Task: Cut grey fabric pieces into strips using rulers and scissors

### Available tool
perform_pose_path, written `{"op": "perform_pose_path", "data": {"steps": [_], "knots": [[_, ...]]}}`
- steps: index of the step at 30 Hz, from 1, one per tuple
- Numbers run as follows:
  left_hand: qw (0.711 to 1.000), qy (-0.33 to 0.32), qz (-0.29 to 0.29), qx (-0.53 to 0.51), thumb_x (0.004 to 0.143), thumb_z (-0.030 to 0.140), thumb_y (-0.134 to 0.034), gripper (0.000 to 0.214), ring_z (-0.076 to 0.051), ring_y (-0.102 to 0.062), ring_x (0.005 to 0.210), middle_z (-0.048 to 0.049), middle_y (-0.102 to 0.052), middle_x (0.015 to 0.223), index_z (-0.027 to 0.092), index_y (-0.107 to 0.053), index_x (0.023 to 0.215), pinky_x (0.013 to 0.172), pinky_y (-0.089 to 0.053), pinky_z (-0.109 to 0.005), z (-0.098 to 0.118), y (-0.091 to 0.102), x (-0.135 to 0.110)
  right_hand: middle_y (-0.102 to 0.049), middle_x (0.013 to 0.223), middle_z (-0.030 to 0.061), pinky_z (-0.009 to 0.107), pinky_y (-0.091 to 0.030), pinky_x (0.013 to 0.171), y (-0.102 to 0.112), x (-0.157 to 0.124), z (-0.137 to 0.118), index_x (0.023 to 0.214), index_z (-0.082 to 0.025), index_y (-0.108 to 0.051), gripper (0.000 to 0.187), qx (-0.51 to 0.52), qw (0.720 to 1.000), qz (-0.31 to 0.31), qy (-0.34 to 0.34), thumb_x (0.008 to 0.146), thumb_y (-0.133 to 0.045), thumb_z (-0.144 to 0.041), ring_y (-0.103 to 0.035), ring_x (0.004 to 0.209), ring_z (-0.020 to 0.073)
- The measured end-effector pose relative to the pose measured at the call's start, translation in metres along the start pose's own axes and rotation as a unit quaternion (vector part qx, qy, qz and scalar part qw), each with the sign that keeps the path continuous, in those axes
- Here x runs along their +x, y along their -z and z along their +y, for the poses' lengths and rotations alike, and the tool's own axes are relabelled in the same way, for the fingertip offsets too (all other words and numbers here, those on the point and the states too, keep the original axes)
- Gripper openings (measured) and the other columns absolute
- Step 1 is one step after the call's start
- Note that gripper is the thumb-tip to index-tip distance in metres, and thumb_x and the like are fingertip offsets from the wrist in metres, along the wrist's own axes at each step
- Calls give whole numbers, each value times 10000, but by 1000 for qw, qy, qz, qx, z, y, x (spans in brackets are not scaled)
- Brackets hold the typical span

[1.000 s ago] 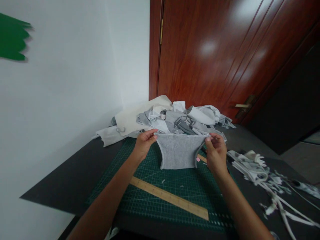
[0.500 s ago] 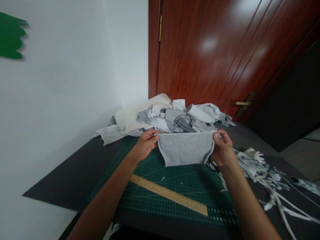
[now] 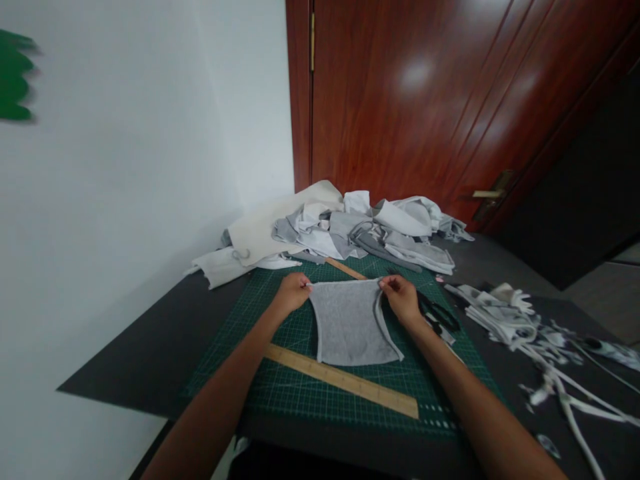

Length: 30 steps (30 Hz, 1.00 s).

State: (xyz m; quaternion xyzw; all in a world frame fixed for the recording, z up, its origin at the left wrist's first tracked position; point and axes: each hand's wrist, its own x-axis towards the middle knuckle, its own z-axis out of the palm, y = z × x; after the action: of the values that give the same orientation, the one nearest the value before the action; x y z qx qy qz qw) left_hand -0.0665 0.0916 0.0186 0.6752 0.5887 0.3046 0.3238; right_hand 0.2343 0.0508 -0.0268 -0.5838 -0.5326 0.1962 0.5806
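A grey piece of fabric (image 3: 353, 323) with a paler band along its sides spreads over the green cutting mat (image 3: 280, 393). My left hand (image 3: 294, 292) pinches its far left corner. At the far right corner, my right hand (image 3: 401, 299) grips the fabric between thumb and fingers. The near edge of the cloth hangs down to the mat or just above it; I cannot tell which. A wooden ruler (image 3: 345, 380) lies slantwise across the mat, just nearer than the cloth. Black-handled scissors (image 3: 440, 317), partly hidden, lie beside my right forearm.
Behind the mat, a heap of grey and white fabric pieces (image 3: 350, 230) lies against the door (image 3: 390, 120). A second wooden strip (image 3: 345, 269) pokes out there. Folded cloth (image 3: 505, 320) and loose white cords (image 3: 570, 407) cover the table's right side. A white wall (image 3: 150, 167) stands at left.
Both hands have lowered the fabric towards the mat and come closer together, the right one moving left. More of the cloth's face shows, and the scissors and second wooden strip are now uncovered.
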Motion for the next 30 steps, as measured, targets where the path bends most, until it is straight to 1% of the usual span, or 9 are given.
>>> {"op": "perform_pose_path", "data": {"steps": [6,10,13,15,17,21,26,28,30], "knots": [[978,-9,17,207,828,184,-655,53,-250,-668,1044,-73,-730,986,199,-698,856,905,-500,-331,2,8,-16,-767,866,91,425,-524,856,-3,-7,5,826,-216,-721,154,-113,990,-45,71,826,-622,-334,-696,829,272],[959,-47,38,275,840,128,-637,442,-320,-554,1297,-149,-650,1313,207,-632,1275,1066,-438,-443,15,4,-30,-785,944,108,431,-506,954,-5,-10,2,857,-216,-762,163,-156,976,-94,117,852,-599,-216,-705,924,275],[926,-215,34,309,881,142,-623,625,-336,-277,1530,-145,-388,1619,226,-497,1488,1229,-255,-500,26,-5,-38,-780,950,139,450,-505,965,-6,-11,1,891,-186,-775,206,-167,969,-115,144,889,-568,-192,-706,943,289],[888,-348,-48,296,943,261,-613,567,-302,-162,1579,-81,-310,1677,263,-505,1499,1273,-173,-480,29,-16,-43,-778,951,156,456,-504,973,-7,-11,0,902,-168,-776,220,-168,966,-119,157,905,-558,-189,-708,959,296],[852,-418,-162,269,999,380,-555,494,-249,-184,1580,-30,-392,1645,299,-530,1486,1279,-182,-430,30,-29,-49,-779,953,156,450,-514,965,-7,-11,1,910,-167,-776,226,-166,965,-117,163,914,-553,-199,-715,957,293],[848,-383,-229,285,947,590,-586,655,-329,-214,1568,-39,-386,1649,326,-472,1536,1274,-143,-521,27,-49,-55,-788,1002,137,446,-545,944,-8,-10,5,979,-191,-772,258,-158,971,-91,157,933,-525,-249,-725,965,278],[888,-256,-162,347,850,799,-540,898,-412,-205,1555,-74,-327,1676,293,-406,1580,1253,-155,-582,27,-43,-54,-741,1198,187,527,-512,1041,-9,-15,-13,1179,-152,-730,367,-130,976,-41,170,973,-499,-348,-672,1163,314],[894,-219,-139,365,837,823,-521,920,-429,-206,1550,-79,-332,1673,291,-409,1579,1242,-159,-599,28,-39,-54,-693,1324,180,542,-437,1138,-14,-26,-31,1247,-171,-710,384,-98,971,-71,208,999,-501,-377,-598,1302,310],[899,-189,-129,373,827,817,-528,920,-453,-205,1544,-81,-330,1674,307,-402,1582,1225,-167,-627,28,-37,-54,-651,1413,141,518,-402,1183,-22,-43,-50,1333,-218,-671,400,-57,957,-171,228,1031,-480,-399,-565,1357,278]]}}
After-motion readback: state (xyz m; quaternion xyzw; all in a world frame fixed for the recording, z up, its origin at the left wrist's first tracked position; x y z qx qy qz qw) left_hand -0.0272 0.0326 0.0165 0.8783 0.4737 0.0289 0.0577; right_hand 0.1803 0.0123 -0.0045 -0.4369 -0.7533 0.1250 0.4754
